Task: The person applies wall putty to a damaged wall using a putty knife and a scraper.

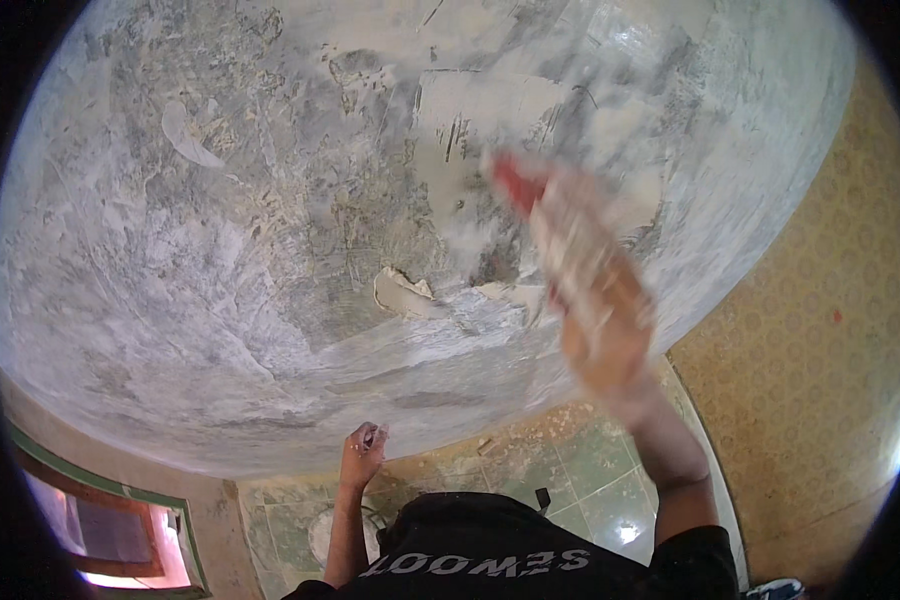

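Note:
My right hand point(595, 290), smeared by motion and pale with putty, is closed on a red putty tool point(515, 180) raised against the mottled grey-and-white plastered surface point(220, 250) that fills most of the view. Rough cream patches of putty point(405, 295) mark that surface left of the tool. My left hand point(364, 452) is low, near the surface's lower edge, with fingers curled round something small and dark that I cannot make out.
A patterned yellow-tan wall point(790, 350) stands at the right. At lower left is a window point(105, 535) with wooden and green framing. Below me are dusty green floor tiles point(600, 470) and a round pale container point(325, 530), partly hidden by my left arm.

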Available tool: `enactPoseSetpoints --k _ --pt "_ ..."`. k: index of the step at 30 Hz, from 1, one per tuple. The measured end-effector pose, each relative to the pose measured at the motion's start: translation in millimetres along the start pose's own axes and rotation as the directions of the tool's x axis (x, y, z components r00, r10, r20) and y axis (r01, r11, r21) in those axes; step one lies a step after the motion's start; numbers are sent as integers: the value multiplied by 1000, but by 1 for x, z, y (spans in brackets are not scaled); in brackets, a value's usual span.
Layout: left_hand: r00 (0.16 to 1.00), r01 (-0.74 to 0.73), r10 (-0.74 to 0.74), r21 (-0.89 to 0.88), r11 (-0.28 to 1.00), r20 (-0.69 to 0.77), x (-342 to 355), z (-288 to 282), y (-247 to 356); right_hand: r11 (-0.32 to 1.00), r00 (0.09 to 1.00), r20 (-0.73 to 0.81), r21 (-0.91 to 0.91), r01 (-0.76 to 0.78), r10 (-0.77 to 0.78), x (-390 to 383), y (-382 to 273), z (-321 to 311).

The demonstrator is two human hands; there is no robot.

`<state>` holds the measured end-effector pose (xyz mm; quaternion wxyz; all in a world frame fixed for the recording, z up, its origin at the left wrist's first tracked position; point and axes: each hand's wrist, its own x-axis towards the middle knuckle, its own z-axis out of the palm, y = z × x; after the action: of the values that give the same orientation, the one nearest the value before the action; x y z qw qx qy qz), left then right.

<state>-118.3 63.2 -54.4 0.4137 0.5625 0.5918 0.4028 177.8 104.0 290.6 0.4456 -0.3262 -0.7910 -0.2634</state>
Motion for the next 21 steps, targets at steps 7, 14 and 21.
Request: enactPoseSetpoints --k 7,14,21 --pt "992 -86 93 -87 992 79 17 -6 17 961 996 -93 -275 -35 10 53 0 23" --pt "997 -61 62 -16 998 54 3 -36 -32 985 970 239 -174 9 33 -42 -34 43" --pt "996 -53 49 51 997 72 2 -48 -22 970 961 -202 -116 -215 189 37 -11 19"
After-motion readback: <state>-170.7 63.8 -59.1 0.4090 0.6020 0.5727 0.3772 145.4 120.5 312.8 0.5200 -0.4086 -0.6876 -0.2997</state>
